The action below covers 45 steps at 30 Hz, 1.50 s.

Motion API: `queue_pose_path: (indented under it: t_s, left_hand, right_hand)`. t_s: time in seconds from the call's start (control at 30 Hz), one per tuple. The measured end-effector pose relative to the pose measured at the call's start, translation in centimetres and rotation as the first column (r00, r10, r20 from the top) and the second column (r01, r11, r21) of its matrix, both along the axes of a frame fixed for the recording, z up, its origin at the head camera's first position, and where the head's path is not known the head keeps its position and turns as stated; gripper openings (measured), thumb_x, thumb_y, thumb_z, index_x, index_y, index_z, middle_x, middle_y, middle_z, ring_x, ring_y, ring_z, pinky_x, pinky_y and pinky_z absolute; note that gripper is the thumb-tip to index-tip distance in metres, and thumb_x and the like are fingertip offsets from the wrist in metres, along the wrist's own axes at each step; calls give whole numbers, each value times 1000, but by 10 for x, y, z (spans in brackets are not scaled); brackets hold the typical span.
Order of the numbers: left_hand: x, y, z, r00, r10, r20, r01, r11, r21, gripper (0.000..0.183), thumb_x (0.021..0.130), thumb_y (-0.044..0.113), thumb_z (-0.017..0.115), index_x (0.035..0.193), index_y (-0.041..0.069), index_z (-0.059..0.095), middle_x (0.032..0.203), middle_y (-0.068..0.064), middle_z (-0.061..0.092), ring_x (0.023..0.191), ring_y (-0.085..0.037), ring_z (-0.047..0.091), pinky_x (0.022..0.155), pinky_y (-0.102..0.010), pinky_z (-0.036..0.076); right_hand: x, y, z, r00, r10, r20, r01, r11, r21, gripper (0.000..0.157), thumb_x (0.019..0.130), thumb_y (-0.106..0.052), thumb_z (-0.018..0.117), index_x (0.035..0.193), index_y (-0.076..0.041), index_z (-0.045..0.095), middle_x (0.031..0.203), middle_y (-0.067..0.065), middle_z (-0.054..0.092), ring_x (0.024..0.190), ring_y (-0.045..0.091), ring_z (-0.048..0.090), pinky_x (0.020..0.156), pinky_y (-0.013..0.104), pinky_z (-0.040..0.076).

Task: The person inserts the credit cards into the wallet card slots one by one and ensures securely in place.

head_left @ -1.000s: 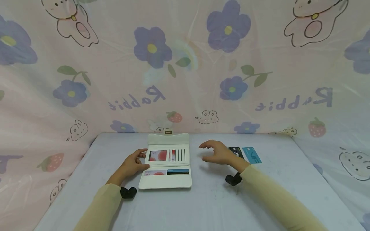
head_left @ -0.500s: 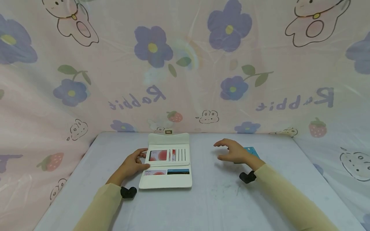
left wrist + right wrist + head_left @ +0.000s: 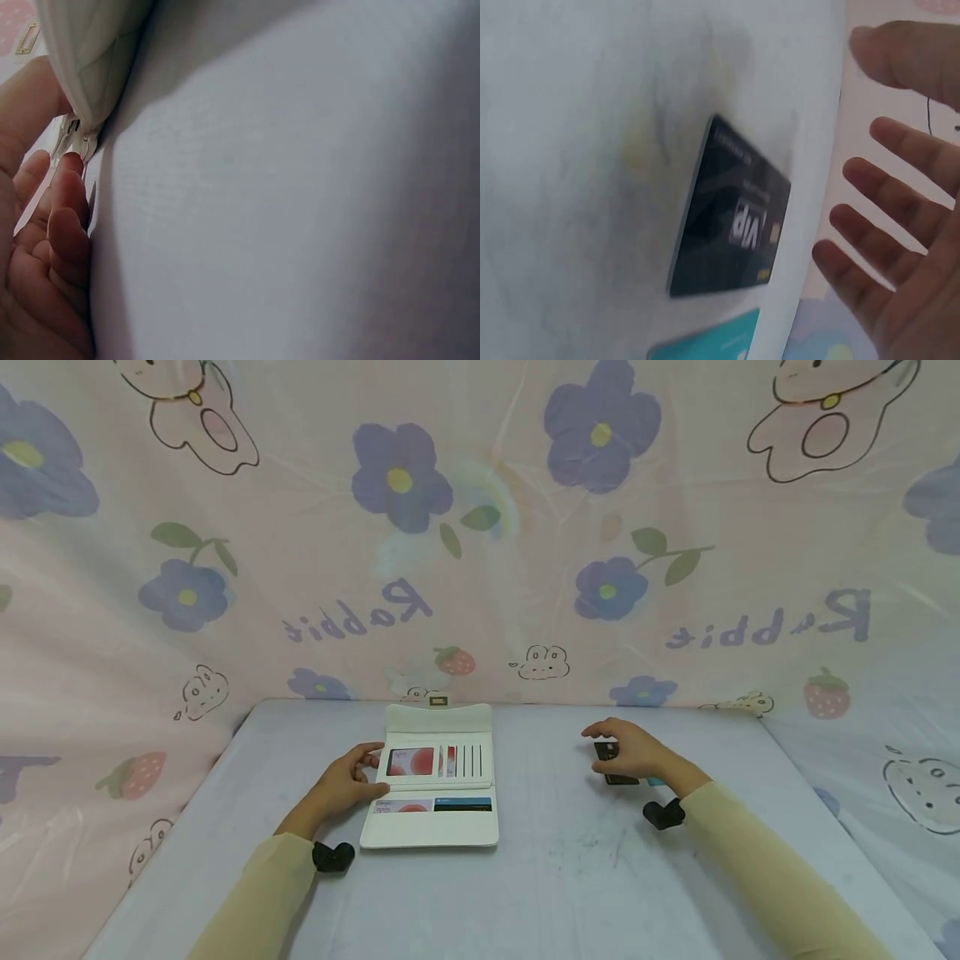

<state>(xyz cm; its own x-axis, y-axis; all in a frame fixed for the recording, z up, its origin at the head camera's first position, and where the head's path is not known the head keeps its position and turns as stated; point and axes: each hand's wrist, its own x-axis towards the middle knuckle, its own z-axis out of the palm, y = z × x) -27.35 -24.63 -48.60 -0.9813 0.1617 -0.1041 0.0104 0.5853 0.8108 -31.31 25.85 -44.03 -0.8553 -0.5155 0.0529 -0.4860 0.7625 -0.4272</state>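
A white wallet lies unfolded on the table, with cards in its slots. My left hand holds its left edge, thumb over the rim and other fingers bent against the side. In the left wrist view these fingers touch the pale edge of the wallet. On the right, my right hand hovers over a black VIP card, thumb and fingers spread, nothing between them. Beside that card lies a teal card, mostly hidden by the hand in the head view.
The white table has faint dark smudges right of the middle. A patterned curtain with flowers and rabbits hangs behind it. Black wrist devices sit at both sleeves.
My right hand has moved right, from near the wallet to over the black card. The left hand and wallet have stayed in place; the head view has shifted slightly.
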Motion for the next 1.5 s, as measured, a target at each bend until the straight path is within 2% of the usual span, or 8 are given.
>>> queue_pose_path:
  t_s: [0.3,0.43,0.53,0.73,1.1,1.5]
  left_hand:
    - [2,0,1,1000,1,-6,-1,1000,11,79,77,20,81,145,16,40,121,-10,54,77,-16,46,64,-25,39]
    - [3,1,1,1000,5,2,-5,1000,10,79,77,20,81,145,17,40,122,-11,54,78,-17,46,65,-27,39]
    - [2,2,1,1000,16,14,-16,1000,11,79,77,20,81,144,18,41,122,-10,54,78,-17,47,66,-27,40]
    - [3,3,3,1000,15,14,-15,1000,13,79,77,21,81,144,18,41,123,-11,54,77,-17,47,66,-28,40]
    - [2,3,3,1000,18,10,-18,1000,-6,79,77,22,81,145,18,40,122,-10,54,77,-16,48,66,-27,41]
    - [0,1,1,1000,13,7,-13,1000,-3,79,77,21,81,145,18,40,123,-10,54,77,-15,47,66,-26,41]
  right_hand:
    - [0,10,-1,997,-38,66,30,993,111,65,77,-27,79,132,-3,55,137,25,49,129,47,42,102,63,38]
    - [-1,10,-1,996,-44,72,32,987,156,69,73,-27,82,132,-3,55,131,22,53,113,38,55,94,57,47]
    - [-2,11,-2,997,-42,69,29,981,190,70,71,-26,83,131,-3,55,124,17,56,102,29,57,86,51,51]
    - [-3,11,-5,997,-49,54,35,970,242,72,70,-27,84,131,-4,56,124,16,55,103,29,57,85,51,52]
    - [-8,13,-6,994,-68,81,44,963,267,74,69,-29,84,133,-5,54,129,18,52,108,33,56,88,54,50]
    - [-11,10,-2,993,-62,105,33,965,260,74,68,-30,85,131,-6,54,125,18,52,105,32,55,86,54,51]
